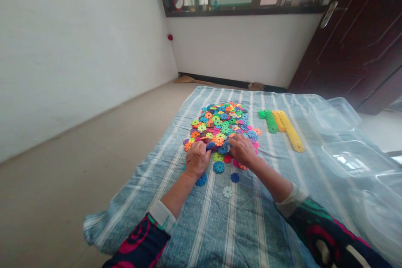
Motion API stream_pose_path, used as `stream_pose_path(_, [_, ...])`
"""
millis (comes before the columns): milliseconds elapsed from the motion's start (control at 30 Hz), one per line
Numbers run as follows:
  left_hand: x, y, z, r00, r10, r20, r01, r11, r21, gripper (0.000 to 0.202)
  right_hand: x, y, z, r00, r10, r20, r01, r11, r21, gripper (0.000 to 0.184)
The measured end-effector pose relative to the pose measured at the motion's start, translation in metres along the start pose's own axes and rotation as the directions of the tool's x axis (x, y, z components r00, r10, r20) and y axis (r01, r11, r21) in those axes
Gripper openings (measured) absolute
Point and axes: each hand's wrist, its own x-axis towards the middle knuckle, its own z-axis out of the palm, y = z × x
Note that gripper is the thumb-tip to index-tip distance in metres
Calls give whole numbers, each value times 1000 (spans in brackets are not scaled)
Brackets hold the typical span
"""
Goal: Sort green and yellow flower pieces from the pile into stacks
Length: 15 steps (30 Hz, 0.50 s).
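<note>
At the near edge of a heap of colourful notched plastic discs (225,127), both hands work close together. My left hand (197,160) is closed, with a dark blue notched disc (210,146) between thumb and fingers. Opposite it, my right hand (243,149) has its fingers pinched at the edge of a blue notched disc (224,148). Loose discs lie just below the hands: a blue disc (219,167), a dark blue disc (235,177) and a whitish disc (228,192). Another blue disc (201,179) is partly covered by my left wrist.
Right of the heap lie stacked rows of discs, a green row (271,122) and a yellow row (292,133). Clear plastic containers (354,158) stand along the right side. A striped blue cloth (176,192) covers the table. Beyond are a windowsill and a dark door (354,29).
</note>
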Motion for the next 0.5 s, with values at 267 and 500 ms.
stream_pose_path(267, [20, -21, -3, 992, -124, -19, 122, 990, -73, 17, 3, -18, 4, 987, -112, -113, 114, 993, 18, 31])
stream_pose_path(500, [14, -31, 0, 986, -124, -115, 104, 981, -164, 15, 6, -29, 9, 975, -216, -60, 216, 976, 4, 32])
